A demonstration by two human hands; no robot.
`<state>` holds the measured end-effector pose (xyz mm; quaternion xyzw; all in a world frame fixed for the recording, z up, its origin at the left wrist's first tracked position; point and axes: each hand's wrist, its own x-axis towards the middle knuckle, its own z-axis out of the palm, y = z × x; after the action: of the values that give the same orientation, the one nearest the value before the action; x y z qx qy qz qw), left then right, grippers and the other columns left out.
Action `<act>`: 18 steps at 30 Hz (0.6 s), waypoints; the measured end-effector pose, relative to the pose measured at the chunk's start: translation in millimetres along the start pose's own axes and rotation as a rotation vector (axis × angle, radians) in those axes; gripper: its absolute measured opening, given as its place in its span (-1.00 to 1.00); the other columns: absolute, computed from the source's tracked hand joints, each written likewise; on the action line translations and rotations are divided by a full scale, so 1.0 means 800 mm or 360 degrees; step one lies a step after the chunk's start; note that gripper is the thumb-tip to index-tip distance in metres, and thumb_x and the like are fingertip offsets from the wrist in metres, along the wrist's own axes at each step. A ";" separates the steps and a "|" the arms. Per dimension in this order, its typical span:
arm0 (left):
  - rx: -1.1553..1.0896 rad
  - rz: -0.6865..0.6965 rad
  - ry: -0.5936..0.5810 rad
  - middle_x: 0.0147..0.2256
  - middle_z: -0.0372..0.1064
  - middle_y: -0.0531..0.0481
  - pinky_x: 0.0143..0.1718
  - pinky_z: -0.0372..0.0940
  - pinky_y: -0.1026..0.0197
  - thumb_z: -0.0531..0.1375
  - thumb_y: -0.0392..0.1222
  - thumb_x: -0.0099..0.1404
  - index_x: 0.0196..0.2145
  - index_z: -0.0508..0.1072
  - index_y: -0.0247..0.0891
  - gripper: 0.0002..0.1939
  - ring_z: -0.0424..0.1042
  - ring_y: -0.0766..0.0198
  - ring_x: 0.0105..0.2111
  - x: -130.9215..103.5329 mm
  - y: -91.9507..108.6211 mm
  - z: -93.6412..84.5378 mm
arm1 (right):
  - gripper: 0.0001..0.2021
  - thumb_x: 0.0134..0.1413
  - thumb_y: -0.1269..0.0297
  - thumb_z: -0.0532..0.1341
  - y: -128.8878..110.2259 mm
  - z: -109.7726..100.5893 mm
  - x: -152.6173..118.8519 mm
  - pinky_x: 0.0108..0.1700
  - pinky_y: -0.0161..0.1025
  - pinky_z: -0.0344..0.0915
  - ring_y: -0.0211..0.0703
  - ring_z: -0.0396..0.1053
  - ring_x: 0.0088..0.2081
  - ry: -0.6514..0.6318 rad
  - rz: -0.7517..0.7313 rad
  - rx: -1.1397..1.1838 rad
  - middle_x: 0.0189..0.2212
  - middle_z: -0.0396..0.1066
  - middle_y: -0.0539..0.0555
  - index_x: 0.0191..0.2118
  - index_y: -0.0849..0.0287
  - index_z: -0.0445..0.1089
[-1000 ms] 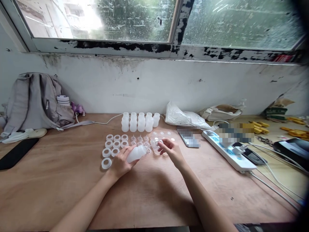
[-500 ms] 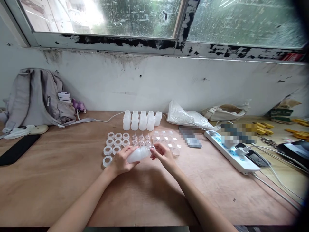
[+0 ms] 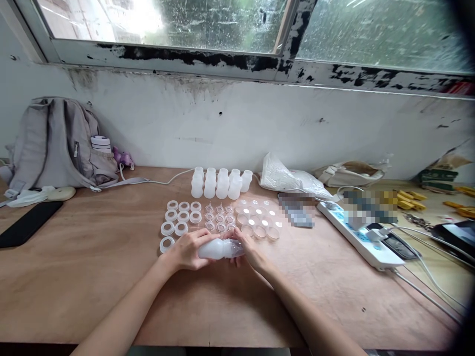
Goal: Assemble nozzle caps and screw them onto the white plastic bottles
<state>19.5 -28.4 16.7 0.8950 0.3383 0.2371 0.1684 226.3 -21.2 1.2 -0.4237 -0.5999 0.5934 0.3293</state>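
Clasping a frosted bottle (image 3: 211, 248) by its rounded body, the left hand (image 3: 190, 248) had its fingers wrapped firmly round it, seemingly to steady it while the neck end was left free for the other side. The bottle lay tilted nearly on its side just above the near part of the worktop (image 3: 74, 282), between the two hands, probably because that angle turned its end towards the right hand (image 3: 249, 251). There the fingers were closed on a clear cap (image 3: 233, 248) at the bottle's end, thumb above and other fingertips below, a hold that likely kept the two pieces in line; whether the cap was fully seated could not be told. Beyond the hands, white rings (image 3: 166, 244), small clear teats (image 3: 219, 217) and clear cups (image 3: 260, 231) lay side by side in separate groups, apparently sorted by kind to keep each within easy reach. More bottles (image 3: 222, 184) stood upright in close rows near the wall (image 3: 156, 128), perhaps set back to leave working room. A phone (image 3: 299, 212) and a power strip (image 3: 359, 237) sat off to the right.
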 end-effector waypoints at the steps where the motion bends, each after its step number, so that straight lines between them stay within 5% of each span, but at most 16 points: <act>1: 0.0011 -0.0007 -0.0001 -0.20 0.28 -0.05 -0.24 0.29 0.19 0.19 -0.15 0.03 0.04 0.18 -0.16 -0.41 0.34 0.19 -0.24 0.000 0.001 0.000 | -0.53 0.12 -0.05 -0.15 0.000 0.002 0.000 -0.69 -0.38 0.14 -0.27 0.26 -0.66 0.0020 -0.0054 -0.0004 -0.62 0.32 0.03 -0.29 0.19 0.34; 7: 0.0128 0.0039 0.0014 -0.22 0.28 -0.07 -0.33 0.32 0.19 0.17 -0.11 0.02 0.01 0.20 -0.22 -0.44 0.36 0.21 -0.33 -0.004 0.004 0.008 | -0.59 0.16 0.10 -0.12 0.000 0.009 -0.008 -0.28 -0.28 0.20 -0.20 0.30 -0.37 0.0194 -0.0488 -0.0213 -0.44 0.37 0.05 -0.40 0.18 0.39; 18: 0.0371 0.0293 0.0195 -0.33 0.31 -0.11 -0.47 0.32 0.18 0.09 -0.19 0.02 -0.02 0.21 -0.33 -0.48 0.35 0.19 -0.42 -0.008 0.011 0.017 | -0.67 0.15 0.15 -0.09 -0.005 0.008 -0.018 -0.33 -0.29 0.15 -0.21 0.26 -0.40 0.0137 -0.0674 -0.0381 -0.46 0.31 0.05 -0.36 0.21 0.32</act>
<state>26.7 -41.1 7.5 0.9196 0.2898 0.2647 0.0199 226.3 -36.8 6.5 -0.3495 -0.7268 0.4172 0.4190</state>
